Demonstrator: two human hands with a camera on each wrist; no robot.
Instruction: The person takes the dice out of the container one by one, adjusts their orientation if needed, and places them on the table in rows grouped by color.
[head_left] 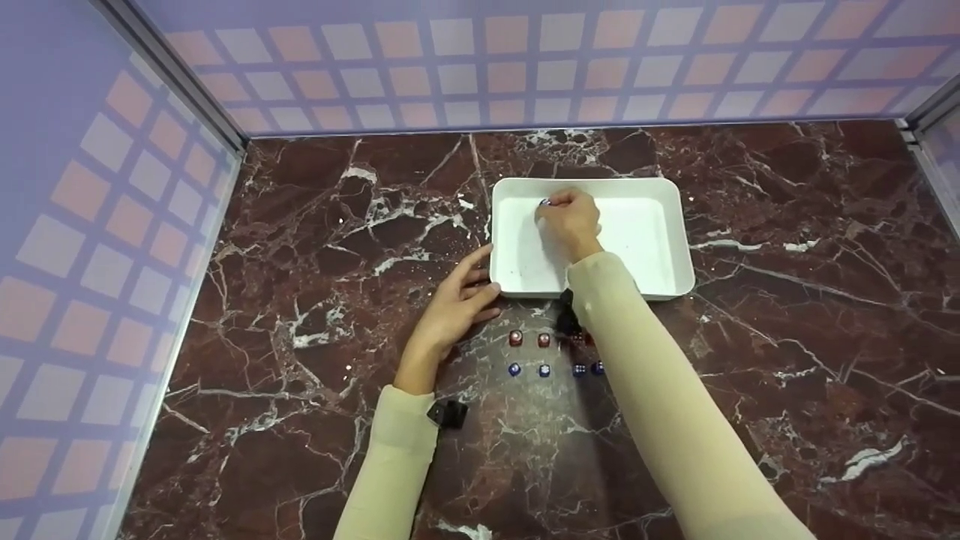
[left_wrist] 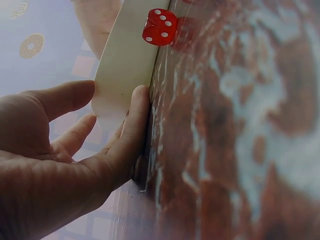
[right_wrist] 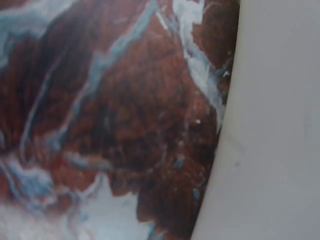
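Note:
Inside the white tray (head_left: 660,225), near its back left corner, my right hand (head_left: 570,223) pinches a small blue die (head_left: 545,202) at its fingertips. The right wrist view shows only the tray's white wall (right_wrist: 275,130) and the tabletop, not the hand. My left hand (head_left: 452,306) touches the tray's front left corner, its fingers spread and mostly straight. Closer to me than the tray lie a row of red dice (head_left: 515,338) and a row of blue dice (head_left: 544,370), partly covered by the right forearm. One red die (left_wrist: 160,27) appears in the left wrist view.
The dark red marble tabletop (head_left: 300,300) carries everything. A patterned panel (head_left: 480,67) stands along the back, with another panel (head_left: 97,225) on the left. Black wrist cameras (head_left: 448,413) are strapped to both arms.

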